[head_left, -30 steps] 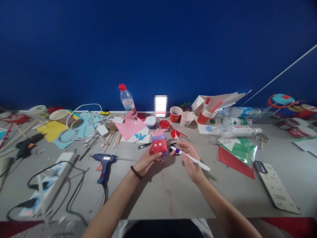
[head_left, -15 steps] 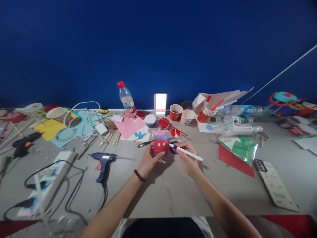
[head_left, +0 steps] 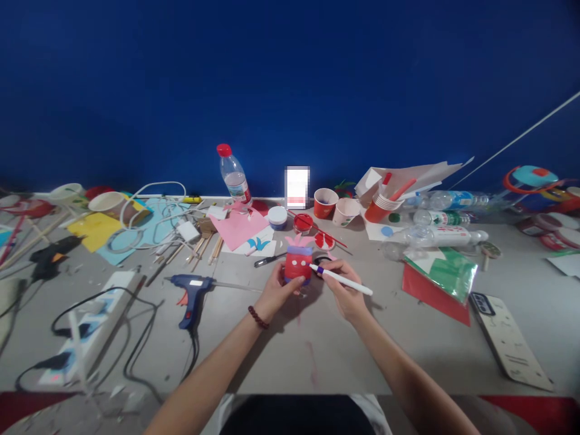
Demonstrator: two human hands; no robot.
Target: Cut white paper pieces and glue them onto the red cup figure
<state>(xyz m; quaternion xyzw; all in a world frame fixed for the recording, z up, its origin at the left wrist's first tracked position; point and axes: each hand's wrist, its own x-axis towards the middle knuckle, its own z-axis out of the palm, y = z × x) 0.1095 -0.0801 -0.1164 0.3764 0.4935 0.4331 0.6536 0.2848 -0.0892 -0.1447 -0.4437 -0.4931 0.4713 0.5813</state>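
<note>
My left hand (head_left: 277,291) is wrapped round a small red craft cup (head_left: 298,264) with two white eyes, a purple band and pink paper on top, held upright just above the grey table (head_left: 290,356). My right hand (head_left: 345,292) pinches a white marker pen (head_left: 347,280) with a purple band near its tip. The pen's tip touches the right side of the cup's face. A dark beaded bracelet sits on my left wrist.
A blue glue gun (head_left: 193,289) lies left of my hands, a black one (head_left: 48,258) further left, cables and a power strip (head_left: 86,329) beside them. Behind stand a water bottle (head_left: 234,177), paper cups (head_left: 324,203), pink paper (head_left: 238,229). Red and green sheets (head_left: 441,279) and a phone (head_left: 481,304) lie right.
My right hand brought the pen in from the right until its tip met the cup's face. The cup dropped slightly lower in my left hand.
</note>
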